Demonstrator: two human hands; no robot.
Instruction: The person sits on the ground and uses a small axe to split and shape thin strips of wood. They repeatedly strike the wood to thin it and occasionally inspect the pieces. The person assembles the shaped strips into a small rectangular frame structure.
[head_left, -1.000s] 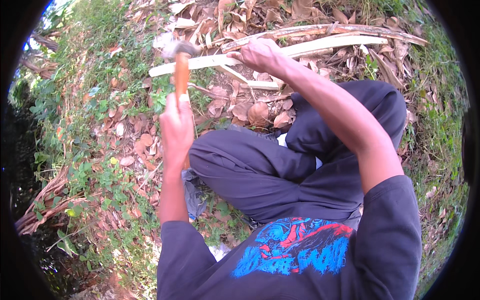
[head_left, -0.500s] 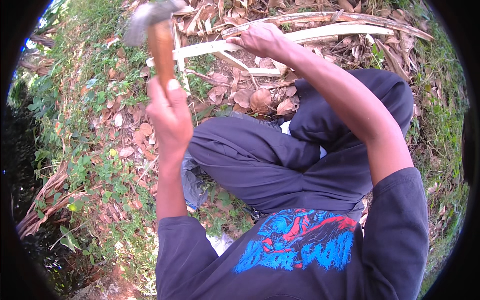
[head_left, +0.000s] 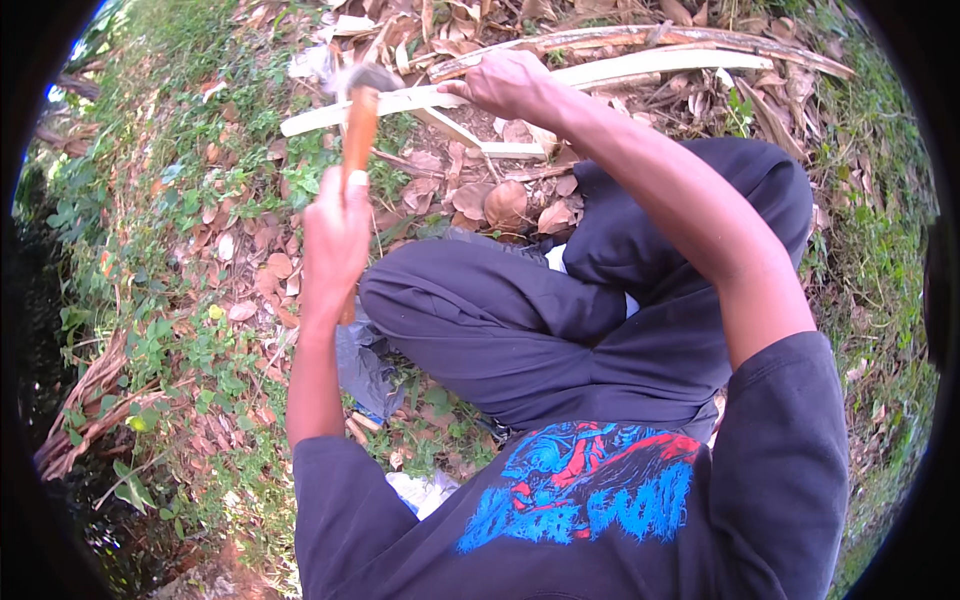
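Observation:
My left hand [head_left: 335, 235] is closed round the wooden handle of a hammer [head_left: 361, 130]. The blurred hammer head is over a long pale wooden strip [head_left: 308, 121], near its left end; whether it touches the wood I cannot tell. My right hand [head_left: 510, 85] grips that strip farther right, fingers curled over it. A shorter pale slat [head_left: 447, 125] slants down from beneath the strip, close to my right hand. Its lower end meets another short slat [head_left: 515, 151] lying on the leaves.
A rough-edged wood strip [head_left: 640, 36] lies just beyond the long one. Dry leaves [head_left: 506, 203] and low green plants [head_left: 200, 350] cover the ground. My crossed legs [head_left: 480, 310] are close below the wood. A grey plastic bag [head_left: 365, 370] lies beside my left knee.
My left hand has swung the hammer down from a raised position toward the long strip. My right hand keeps its grip on the strip. The whole view has shifted slightly.

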